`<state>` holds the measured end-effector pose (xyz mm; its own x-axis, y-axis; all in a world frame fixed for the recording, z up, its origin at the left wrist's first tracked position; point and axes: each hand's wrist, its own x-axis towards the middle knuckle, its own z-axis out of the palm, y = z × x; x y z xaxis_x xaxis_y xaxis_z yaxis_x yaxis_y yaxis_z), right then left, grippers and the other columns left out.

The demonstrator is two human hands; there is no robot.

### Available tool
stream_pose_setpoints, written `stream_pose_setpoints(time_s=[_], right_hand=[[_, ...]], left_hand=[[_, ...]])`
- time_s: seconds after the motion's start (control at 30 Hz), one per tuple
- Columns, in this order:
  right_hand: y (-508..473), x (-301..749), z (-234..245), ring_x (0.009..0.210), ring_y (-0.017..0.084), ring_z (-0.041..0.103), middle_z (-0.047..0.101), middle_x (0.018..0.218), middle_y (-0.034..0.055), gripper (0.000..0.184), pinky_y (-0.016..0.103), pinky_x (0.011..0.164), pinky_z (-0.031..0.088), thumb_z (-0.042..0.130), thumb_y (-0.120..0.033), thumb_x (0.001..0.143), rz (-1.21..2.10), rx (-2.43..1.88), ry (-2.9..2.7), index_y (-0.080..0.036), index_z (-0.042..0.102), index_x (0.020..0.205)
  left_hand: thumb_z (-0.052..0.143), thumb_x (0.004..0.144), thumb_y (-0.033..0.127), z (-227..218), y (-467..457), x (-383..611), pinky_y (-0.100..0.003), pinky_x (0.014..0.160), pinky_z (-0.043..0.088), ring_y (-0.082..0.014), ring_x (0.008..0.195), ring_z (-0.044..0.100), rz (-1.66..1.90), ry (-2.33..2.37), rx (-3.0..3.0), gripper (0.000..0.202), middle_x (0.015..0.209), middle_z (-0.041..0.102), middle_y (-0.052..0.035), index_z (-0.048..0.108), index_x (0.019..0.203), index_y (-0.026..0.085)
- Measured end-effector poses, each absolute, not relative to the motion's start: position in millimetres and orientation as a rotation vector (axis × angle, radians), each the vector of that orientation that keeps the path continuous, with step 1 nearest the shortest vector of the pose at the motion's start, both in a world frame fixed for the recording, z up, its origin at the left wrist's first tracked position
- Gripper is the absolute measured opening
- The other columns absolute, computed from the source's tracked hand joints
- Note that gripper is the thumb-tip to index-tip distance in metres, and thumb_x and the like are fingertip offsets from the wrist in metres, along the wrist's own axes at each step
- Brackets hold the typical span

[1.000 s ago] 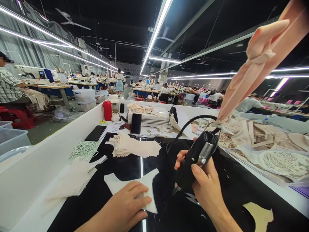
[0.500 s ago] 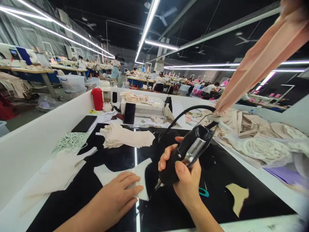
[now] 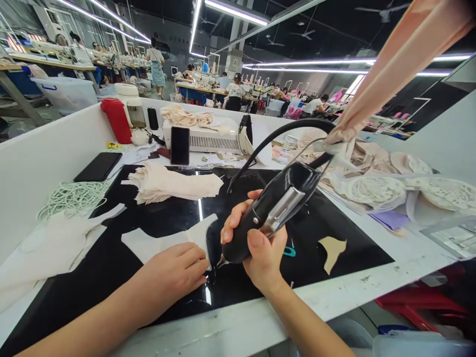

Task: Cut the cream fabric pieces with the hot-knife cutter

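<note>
My left hand point(image 3: 173, 272) lies flat, fingers stretched, on a cream cut fabric piece point(image 3: 156, 243) that rests on the glossy black table top point(image 3: 238, 282). My right hand point(image 3: 260, 248) is wrapped round a black corded hand tool point(image 3: 275, 206) with a metal side plate. The tool tilts down and left, and its tip touches the right edge of the fabric piece just beside my left fingertips. Its black cable point(image 3: 275, 136) arches up and back toward a peach strap point(image 3: 394, 64) hanging from above.
A stack of cream fabric pieces point(image 3: 167, 183), coiled white cord point(image 3: 70, 196), two phones point(image 3: 98, 166), a red bottle point(image 3: 117, 119) and a white machine point(image 3: 208, 139) lie behind. Lace pieces point(image 3: 375, 188) pile at the right. A small beige scrap point(image 3: 332, 250) is near the front edge.
My view has tipped downward and shifted. The tool came down and left until its tip met the fabric edge. My left hand stays flat on the piece.
</note>
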<state>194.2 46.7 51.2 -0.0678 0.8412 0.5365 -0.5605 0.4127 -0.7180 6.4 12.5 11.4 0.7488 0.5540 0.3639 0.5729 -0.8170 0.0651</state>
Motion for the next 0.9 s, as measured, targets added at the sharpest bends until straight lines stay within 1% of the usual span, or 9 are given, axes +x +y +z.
stream_pose_setpoints(time_s=[0.1, 0.2, 0.27, 0.47, 0.7, 0.83, 0.9], right_hand=[[45, 193, 49, 0.063, 0.011, 0.064, 0.066, 0.089, -0.0023, 0.043, 0.027, 0.058, 0.055, 0.081, -0.038, 0.088, 1.181, -0.317, -1.146, -0.029, 0.057, 0.123], [43, 192, 46, 0.062, 0.011, 0.064, 0.066, 0.091, -0.0006, 0.043, 0.028, 0.058, 0.055, 0.079, -0.041, 0.089, 1.194, -0.327, -1.144, -0.029, 0.055, 0.123], [42, 191, 44, 0.062, 0.012, 0.063, 0.065, 0.091, -0.0002, 0.044, 0.028, 0.057, 0.055, 0.079, -0.043, 0.089, 1.204, -0.329, -1.141, -0.028, 0.055, 0.123], [44, 183, 46, 0.059, 0.012, 0.062, 0.066, 0.088, -0.0001, 0.048, 0.027, 0.054, 0.054, 0.080, -0.046, 0.087, 1.166, -0.366, -1.120, -0.028, 0.052, 0.122], [46, 177, 46, 0.057, 0.011, 0.059, 0.064, 0.084, -0.0023, 0.037, 0.027, 0.055, 0.052, 0.079, -0.043, 0.088, 1.172, -0.352, -1.124, -0.026, 0.054, 0.109], [44, 177, 44, 0.057, 0.011, 0.059, 0.064, 0.087, -0.0016, 0.039, 0.028, 0.054, 0.053, 0.079, -0.043, 0.087, 1.176, -0.367, -1.131, -0.027, 0.054, 0.112], [44, 177, 43, 0.056, 0.011, 0.058, 0.064, 0.086, -0.0013, 0.039, 0.028, 0.054, 0.053, 0.079, -0.044, 0.088, 1.170, -0.373, -1.144, -0.027, 0.053, 0.113]], left_hand=[[0.047, 0.109, 0.021, 8, 16, 12, -0.042, 0.075, 0.061, -0.0264, 0.089, 0.068, -0.530, -0.943, -2.924, 0.020, 0.095, 0.068, -0.0073, 0.064, 0.099, 0.015], [0.046, 0.108, 0.016, 4, 17, 11, -0.039, 0.077, 0.059, -0.0244, 0.087, 0.067, -0.586, -1.009, -2.965, 0.022, 0.091, 0.067, -0.0056, 0.064, 0.096, 0.016], [0.045, 0.109, 0.017, 2, 17, 9, -0.038, 0.079, 0.058, -0.0232, 0.089, 0.066, -0.632, -1.097, -3.018, 0.022, 0.092, 0.067, -0.0051, 0.065, 0.098, 0.017], [0.052, 0.107, 0.017, -1, 17, 2, -0.034, 0.086, 0.053, -0.0205, 0.096, 0.065, -0.806, -1.306, -3.129, 0.017, 0.103, 0.069, -0.0032, 0.068, 0.107, 0.021], [0.050, 0.107, 0.017, -1, 18, 3, -0.034, 0.086, 0.055, -0.0209, 0.095, 0.066, -0.826, -1.258, -3.109, 0.021, 0.103, 0.071, -0.0050, 0.070, 0.110, 0.019], [0.047, 0.109, 0.019, 0, 18, 3, -0.035, 0.087, 0.056, -0.0218, 0.096, 0.066, -0.825, -1.243, -3.121, 0.024, 0.105, 0.071, -0.0060, 0.070, 0.114, 0.020], [0.047, 0.109, 0.019, 1, 18, 2, -0.035, 0.088, 0.055, -0.0216, 0.097, 0.066, -0.848, -1.254, -3.134, 0.023, 0.106, 0.071, -0.0058, 0.070, 0.113, 0.020]])
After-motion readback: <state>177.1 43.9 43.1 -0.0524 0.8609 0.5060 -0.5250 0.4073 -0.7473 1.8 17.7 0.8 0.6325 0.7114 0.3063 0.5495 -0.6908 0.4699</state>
